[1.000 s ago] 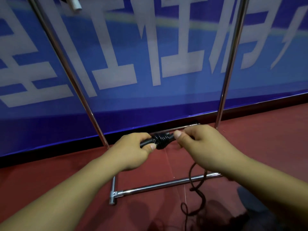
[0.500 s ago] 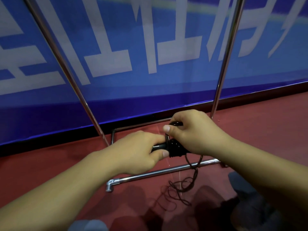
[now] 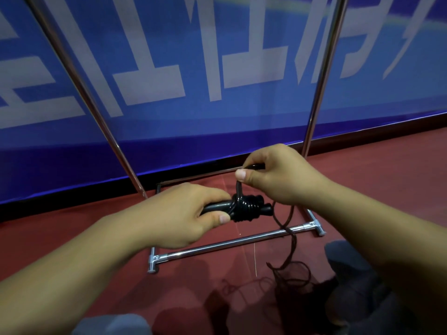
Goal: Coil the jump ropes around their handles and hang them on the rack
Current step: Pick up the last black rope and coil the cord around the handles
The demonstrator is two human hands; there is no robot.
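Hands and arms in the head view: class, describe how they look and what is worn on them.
Both forearms are bare up to the frame edge, with no sleeves showing. The left hand and right hand wear no gloves, and no rings, watch or bands show. The thumbnails that show are short and unpainted.

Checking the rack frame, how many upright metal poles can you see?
2: left pole slanting up from the floor, right pole behind the right hand. Others may be out of view.
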